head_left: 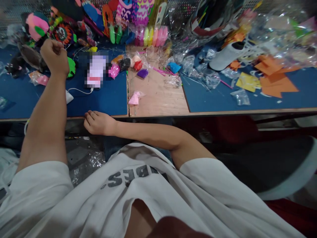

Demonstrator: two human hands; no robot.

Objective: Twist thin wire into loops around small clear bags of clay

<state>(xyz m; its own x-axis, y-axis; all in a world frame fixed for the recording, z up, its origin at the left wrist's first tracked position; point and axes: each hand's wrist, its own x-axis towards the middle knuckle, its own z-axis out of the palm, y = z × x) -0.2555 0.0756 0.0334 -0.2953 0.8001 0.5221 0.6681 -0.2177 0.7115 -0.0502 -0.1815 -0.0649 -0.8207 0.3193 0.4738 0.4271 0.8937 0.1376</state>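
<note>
My left hand (54,58) is raised over the left of the blue work surface, its fingers curled into a fist; whatever may be inside is hidden. Just behind it stands an orange and black flower-like piece (63,34), and a green clay-like piece (71,67) shows beside the wrist. My right hand (100,123) lies at the front table edge with fingers loosely curled in, and nothing shows in it. Beyond the right hand, a phone (96,71) with a lit, blurred screen lies on the surface, a white cable (80,90) plugged into it.
Small wrapped colored packets, among them a pink one (135,98), lie on the bare wood strip (158,102). At right are a white shoe-like object (224,57), orange sheets (276,81), a yellow sheet (248,81) and crumpled clear plastic. Colorful figures crowd the back left.
</note>
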